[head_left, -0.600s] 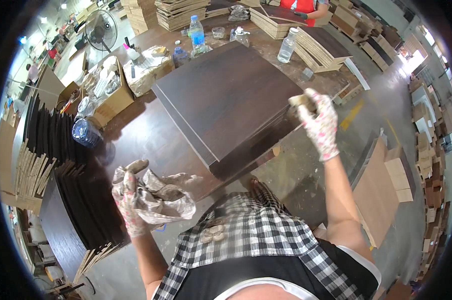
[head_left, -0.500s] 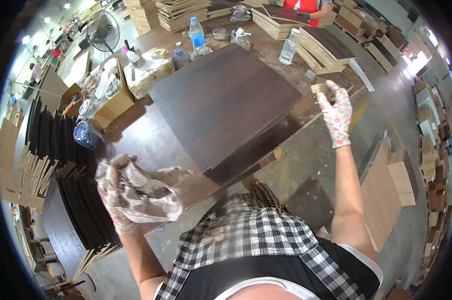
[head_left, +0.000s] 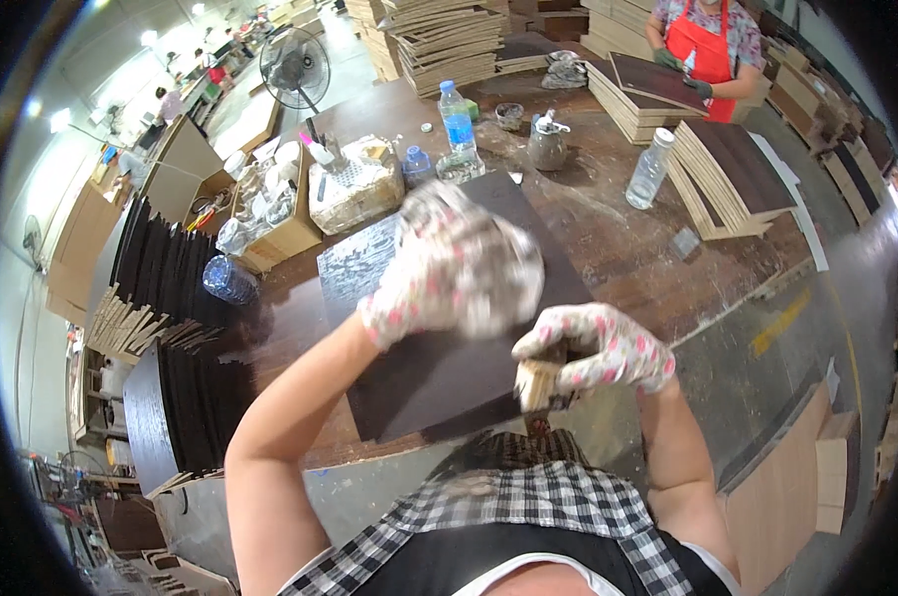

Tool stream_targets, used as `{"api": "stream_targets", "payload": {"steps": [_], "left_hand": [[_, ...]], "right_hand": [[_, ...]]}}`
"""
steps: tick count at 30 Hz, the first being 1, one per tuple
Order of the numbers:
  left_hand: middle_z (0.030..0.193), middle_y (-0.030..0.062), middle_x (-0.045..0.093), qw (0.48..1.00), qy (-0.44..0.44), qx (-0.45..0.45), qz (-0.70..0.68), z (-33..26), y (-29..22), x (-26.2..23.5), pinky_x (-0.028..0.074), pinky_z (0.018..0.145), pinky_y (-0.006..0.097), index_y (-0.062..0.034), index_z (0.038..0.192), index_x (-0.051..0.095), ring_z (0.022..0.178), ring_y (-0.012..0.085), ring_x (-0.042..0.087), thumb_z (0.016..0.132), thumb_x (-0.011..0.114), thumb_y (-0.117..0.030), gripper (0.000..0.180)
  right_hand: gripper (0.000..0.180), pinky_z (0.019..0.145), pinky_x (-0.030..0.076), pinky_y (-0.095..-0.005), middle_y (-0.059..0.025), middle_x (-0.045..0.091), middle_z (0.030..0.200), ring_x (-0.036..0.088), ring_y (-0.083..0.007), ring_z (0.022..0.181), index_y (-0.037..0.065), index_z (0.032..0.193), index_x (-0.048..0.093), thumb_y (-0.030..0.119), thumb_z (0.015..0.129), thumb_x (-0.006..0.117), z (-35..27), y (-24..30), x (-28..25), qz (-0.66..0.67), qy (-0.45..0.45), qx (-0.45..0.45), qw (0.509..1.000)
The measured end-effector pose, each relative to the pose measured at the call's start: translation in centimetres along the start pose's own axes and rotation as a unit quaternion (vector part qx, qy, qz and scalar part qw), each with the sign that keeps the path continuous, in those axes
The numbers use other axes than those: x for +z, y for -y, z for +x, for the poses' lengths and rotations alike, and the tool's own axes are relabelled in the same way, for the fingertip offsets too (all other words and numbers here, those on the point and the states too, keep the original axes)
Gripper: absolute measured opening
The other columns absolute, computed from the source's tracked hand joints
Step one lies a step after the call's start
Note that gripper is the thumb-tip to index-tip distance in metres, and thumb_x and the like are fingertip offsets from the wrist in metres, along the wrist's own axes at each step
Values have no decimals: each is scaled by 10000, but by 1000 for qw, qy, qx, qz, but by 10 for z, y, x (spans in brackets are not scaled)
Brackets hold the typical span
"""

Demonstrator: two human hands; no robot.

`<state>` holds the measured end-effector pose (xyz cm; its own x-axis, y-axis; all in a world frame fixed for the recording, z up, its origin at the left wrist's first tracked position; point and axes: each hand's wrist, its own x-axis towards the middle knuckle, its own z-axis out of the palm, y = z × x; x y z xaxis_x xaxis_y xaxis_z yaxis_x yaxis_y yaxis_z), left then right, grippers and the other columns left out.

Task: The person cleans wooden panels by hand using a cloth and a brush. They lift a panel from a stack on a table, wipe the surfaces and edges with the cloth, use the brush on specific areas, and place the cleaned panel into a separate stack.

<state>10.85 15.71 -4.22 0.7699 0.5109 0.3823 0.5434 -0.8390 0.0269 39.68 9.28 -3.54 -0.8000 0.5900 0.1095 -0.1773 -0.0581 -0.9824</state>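
Now | workshop bench [head_left: 618, 248], dark panel [head_left: 439, 368] | right hand [head_left: 598, 348] clamps brush [head_left: 540, 382] | left hand [head_left: 459, 268] blurred, grip unclear

A woodworking workshop: stacks of board panels [head_left: 439, 40] are lying around the long workbench [head_left: 608, 228], a standing fan [head_left: 295, 65] is running behind it, and a person in a red apron [head_left: 707, 45] is working at its far end.

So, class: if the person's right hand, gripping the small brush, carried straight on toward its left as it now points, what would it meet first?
Probably the near edge of the dark board, which the brush in the right hand seems almost to touch. Depth is unclear, and the blurred left hand is raised above that line.
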Motion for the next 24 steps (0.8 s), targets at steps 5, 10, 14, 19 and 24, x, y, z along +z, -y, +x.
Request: {"api": "stream_targets", "payload": {"steps": [5, 10, 14, 19, 24], "left_hand": [[1366, 199, 540, 978, -70, -181, 70, 45, 36, 38, 417, 1023, 542, -89, 1265, 619, 1218, 406, 520, 843, 629, -209, 439], [1446, 119, 496, 998, 40, 15, -42, 78, -47, 29, 325, 1140, 538, -177, 1359, 572, 1372, 377, 426, 853, 642, -311, 529], [1329, 174, 580, 987, 2, -139, -87, 37, -9, 15, 411, 1088, 475, -105, 1268, 624, 1285, 362, 518, 849, 666, -264, 450], [1346, 180, 565, 981, -50, -180, 58, 36, -16, 12, 350, 1129, 495, -52, 1306, 602, 1268, 379, 525, 810, 738, -306, 574], [1434, 85, 497, 995, 65, -13, -79, 62, -119, 15, 370, 1088, 545, -198, 1344, 577, 1329, 332, 455, 712, 784, -346, 681]], "right_hand": [[405, 971, 472, -347, -80, 686, 1086, 638, -194, 1053, 17, 1176, 681, 150, 807, 785, 6, 5, -3, -20, 33, -21, 999], [423, 993, 472, -360, -102, 701, 1113, 645, -219, 1097, 12, 1196, 680, 132, 801, 773, 0, -1, -15, -70, 75, -82, 991], [437, 933, 506, -370, -126, 700, 1078, 674, -253, 1037, 7, 1185, 680, 121, 776, 782, 2, 0, -20, -42, 110, -105, 987], [532, 952, 527, -407, -117, 654, 1158, 640, -225, 1056, 51, 1324, 587, 221, 854, 770, 7, -2, -30, 172, -52, -169, 969], [457, 850, 605, -281, -117, 643, 1148, 657, -152, 936, 63, 1447, 457, 172, 1012, 550, 81, 14, -118, 155, -209, -174, 950]]}}
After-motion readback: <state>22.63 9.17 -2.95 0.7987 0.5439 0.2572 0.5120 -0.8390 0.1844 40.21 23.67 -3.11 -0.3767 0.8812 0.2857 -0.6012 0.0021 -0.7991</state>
